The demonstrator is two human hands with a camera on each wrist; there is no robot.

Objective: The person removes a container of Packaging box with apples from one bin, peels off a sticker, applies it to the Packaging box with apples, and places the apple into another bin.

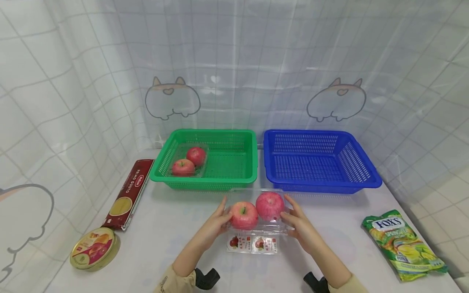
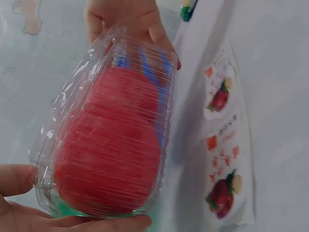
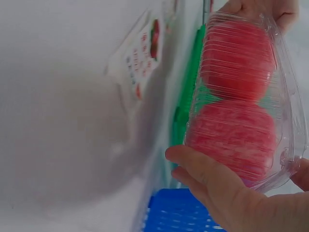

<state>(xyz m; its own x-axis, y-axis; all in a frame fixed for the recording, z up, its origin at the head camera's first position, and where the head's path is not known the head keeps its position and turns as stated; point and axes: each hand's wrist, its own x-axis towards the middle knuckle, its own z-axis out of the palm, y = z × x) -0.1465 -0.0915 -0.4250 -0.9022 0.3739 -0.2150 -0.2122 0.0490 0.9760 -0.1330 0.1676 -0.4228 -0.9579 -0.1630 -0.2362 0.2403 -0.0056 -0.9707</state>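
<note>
A clear plastic clamshell box (image 1: 258,228) with two red apples (image 1: 270,206) inside is held up between both hands. My left hand (image 1: 216,221) grips its left end, thumb on the lid side and fingers along the bottom. At the opposite end my right hand (image 1: 299,223) grips it the same way, fingers under the box in the right wrist view. Just in front of the box, two small printed packets (image 1: 252,244) with red fruit pictures lie joined on the white table. Both wrist views show the box (image 2: 108,140) raised over the table beside these packets.
Behind stand a green basket (image 1: 209,183), with another clear box of two apples (image 1: 183,167) at its left, and a blue basket (image 1: 322,188). On the left lie a dark red biscuit box (image 1: 129,194) and a round tin (image 1: 94,249). A green candy bag (image 1: 403,245) lies right.
</note>
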